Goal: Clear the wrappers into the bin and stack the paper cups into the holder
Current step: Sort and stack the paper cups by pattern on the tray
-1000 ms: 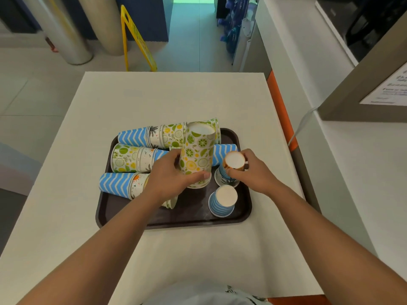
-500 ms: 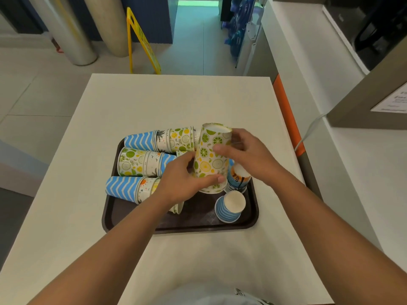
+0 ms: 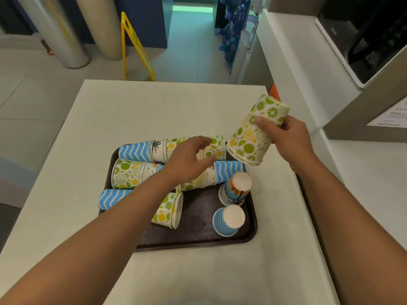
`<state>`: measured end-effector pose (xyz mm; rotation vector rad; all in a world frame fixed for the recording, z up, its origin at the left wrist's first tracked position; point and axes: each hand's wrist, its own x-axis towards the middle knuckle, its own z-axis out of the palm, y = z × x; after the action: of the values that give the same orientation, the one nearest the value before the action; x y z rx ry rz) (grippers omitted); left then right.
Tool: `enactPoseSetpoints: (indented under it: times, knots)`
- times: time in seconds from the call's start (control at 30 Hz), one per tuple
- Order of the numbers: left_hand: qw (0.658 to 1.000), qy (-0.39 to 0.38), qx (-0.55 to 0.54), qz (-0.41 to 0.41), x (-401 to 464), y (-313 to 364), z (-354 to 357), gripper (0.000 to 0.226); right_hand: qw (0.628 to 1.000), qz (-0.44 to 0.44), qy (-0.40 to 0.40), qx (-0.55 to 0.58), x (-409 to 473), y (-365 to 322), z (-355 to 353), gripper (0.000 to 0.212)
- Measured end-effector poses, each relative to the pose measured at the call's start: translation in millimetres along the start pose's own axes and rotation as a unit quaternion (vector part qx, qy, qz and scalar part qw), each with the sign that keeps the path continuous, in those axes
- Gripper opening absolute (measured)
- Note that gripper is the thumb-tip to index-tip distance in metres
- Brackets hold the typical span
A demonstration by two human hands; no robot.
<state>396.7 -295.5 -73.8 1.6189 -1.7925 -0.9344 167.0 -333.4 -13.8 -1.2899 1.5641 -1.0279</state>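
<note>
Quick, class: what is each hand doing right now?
Left hand: open, fingers relaxed above the lying cups on the tray, holding nothing.
Right hand: holding the citrus-print cup, upside down, lifted off the tray.

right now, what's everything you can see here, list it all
tray: one, dark brown, on the table
table: one, off-white
lying cups: several nested rows, blue zigzag and citrus print, on the tray's left
upside-down cups: two, blue-striped, on the tray's right
citrus cup: one, lifted above the tray's far right corner
floor sign: one, yellow, beyond the table
left hand: over the lying cups, holding nothing
right hand: holds the citrus cup
</note>
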Motion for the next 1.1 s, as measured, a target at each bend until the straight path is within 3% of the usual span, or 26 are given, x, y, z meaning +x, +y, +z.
enactPoseSetpoints:
  times: [0.1,0.2,0.33,0.77,1.1]
  knots:
    - [0.99,-0.06,0.112,0.061,20.2,3.0,18.7,0.044,0.999,-0.006,0.041,-0.009,14.7,6.2,-14.7,0.04]
    - [0.958,-0.148,0.23,0.091,32.5,6.3,41.1,0.049,0.998,-0.009,0.049,-0.032,27.3,15.8,-15.1,0.047]
    - [0.932,-0.179,0.3,0.093,36.8,2.7,53.7,0.05,0.998,-0.005,0.023,-0.057,44.0,33.1,-7.1,0.052]
    - [0.937,-0.179,0.274,0.118,21.4,-16.4,38.5,0.043,0.988,0.0,-0.119,-0.103,64.9,75.2,29.7,0.073]
    - [0.942,-0.156,0.263,0.138,10.9,-20.5,40.5,0.045,0.98,0.009,-0.175,-0.091,54.0,91.1,43.7,0.084]
